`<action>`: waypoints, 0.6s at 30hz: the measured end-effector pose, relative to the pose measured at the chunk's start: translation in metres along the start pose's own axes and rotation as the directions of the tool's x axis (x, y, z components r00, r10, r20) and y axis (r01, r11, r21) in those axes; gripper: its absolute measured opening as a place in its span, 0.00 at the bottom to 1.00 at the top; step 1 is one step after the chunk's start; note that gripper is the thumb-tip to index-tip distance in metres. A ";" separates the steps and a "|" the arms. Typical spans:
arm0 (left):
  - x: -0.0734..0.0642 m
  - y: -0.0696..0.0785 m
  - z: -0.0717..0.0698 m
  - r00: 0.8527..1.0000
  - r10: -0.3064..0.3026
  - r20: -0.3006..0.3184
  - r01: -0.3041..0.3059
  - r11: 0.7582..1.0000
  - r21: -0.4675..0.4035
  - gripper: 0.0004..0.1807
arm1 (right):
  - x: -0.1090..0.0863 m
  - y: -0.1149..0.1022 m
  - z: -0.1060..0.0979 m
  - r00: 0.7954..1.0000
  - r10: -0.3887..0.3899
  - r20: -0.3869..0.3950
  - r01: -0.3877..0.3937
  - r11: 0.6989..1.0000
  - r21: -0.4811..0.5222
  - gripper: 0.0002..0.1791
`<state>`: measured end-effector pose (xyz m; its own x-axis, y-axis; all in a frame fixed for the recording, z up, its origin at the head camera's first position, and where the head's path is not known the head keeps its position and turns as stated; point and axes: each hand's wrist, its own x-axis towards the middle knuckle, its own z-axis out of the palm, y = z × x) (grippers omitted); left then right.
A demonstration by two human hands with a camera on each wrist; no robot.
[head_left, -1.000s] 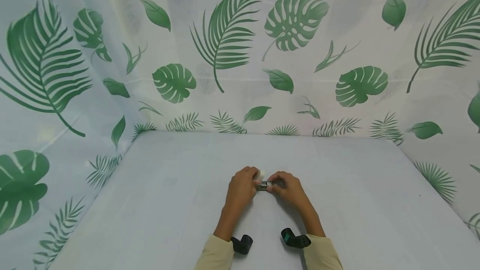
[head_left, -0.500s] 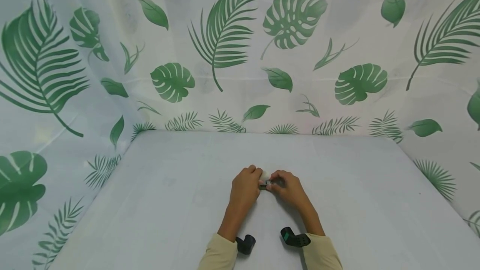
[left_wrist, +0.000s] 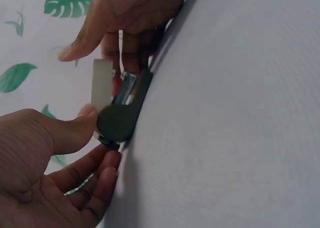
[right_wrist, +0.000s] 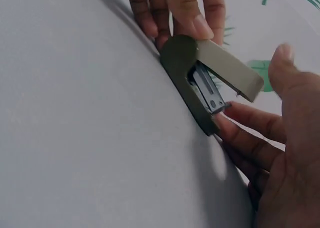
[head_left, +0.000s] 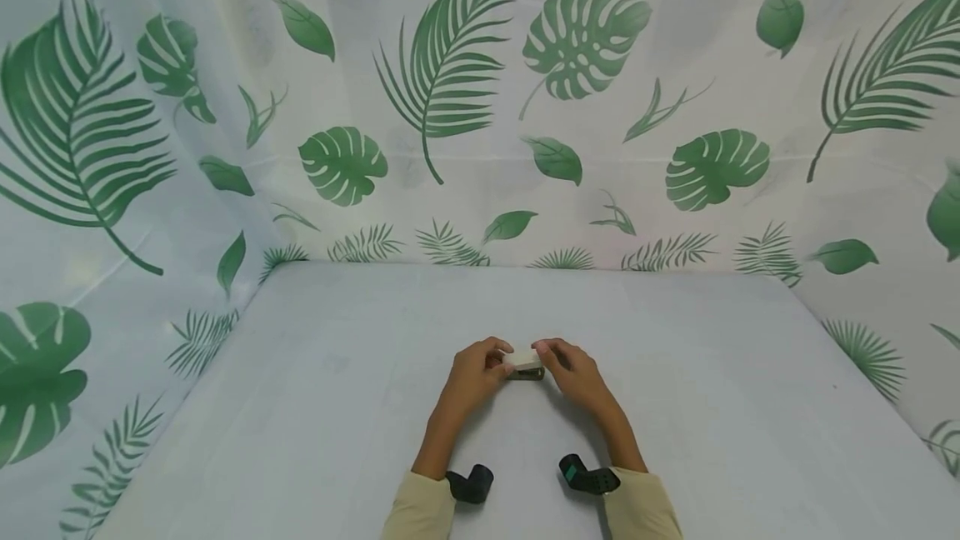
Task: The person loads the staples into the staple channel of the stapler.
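A small stapler stands on the white table between the two hands, with a cream top arm and a dark green base. Its arm is tilted up from the base, so the metal staple magazine shows in the gap. My left hand pinches the rounded hinge end, thumb on the near side and fingertips round the back, as the left wrist view shows. At the front end is my right hand: its thumb is lifted off, while its fingertips are right by the magazine's tip.
The white-covered table spreads around the hands. White curtains with green leaf prints rise at its back and both sides. Black wrist-worn devices are on both wrists, below beige sleeves.
The cream arm has come down over the magazine from farther back. My left hand has shifted left and now holds the hinge end. My right thumb and finger have let go of the magazine's front.
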<state>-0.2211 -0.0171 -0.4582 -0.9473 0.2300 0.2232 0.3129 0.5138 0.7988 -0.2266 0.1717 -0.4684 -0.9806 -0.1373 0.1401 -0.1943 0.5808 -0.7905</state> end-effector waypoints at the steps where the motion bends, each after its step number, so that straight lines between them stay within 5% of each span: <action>1: 0.000 -0.002 0.000 1.000 -0.004 -0.001 0.004 1.000 -0.008 0.12 | 0.001 0.000 0.001 1.000 0.009 -0.018 -0.009 1.000 -0.014 0.21; 8: 0.002 -0.006 0.002 0.999 -0.042 0.002 0.042 0.999 -0.024 0.11 | 0.003 0.000 0.006 0.996 0.043 -0.080 -0.041 0.999 0.022 0.18; 18: -0.001 -0.005 0.002 0.997 -0.066 0.040 0.067 0.997 -0.029 0.11 | -0.006 0.001 0.012 0.989 -0.034 -0.144 0.032 0.999 -0.016 0.12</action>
<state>-0.2212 -0.0184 -0.4636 -0.9624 0.2281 0.1474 0.2463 0.5041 0.8278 -0.2208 0.1637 -0.4772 -0.9671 -0.0404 0.2513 -0.2262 0.5888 -0.7760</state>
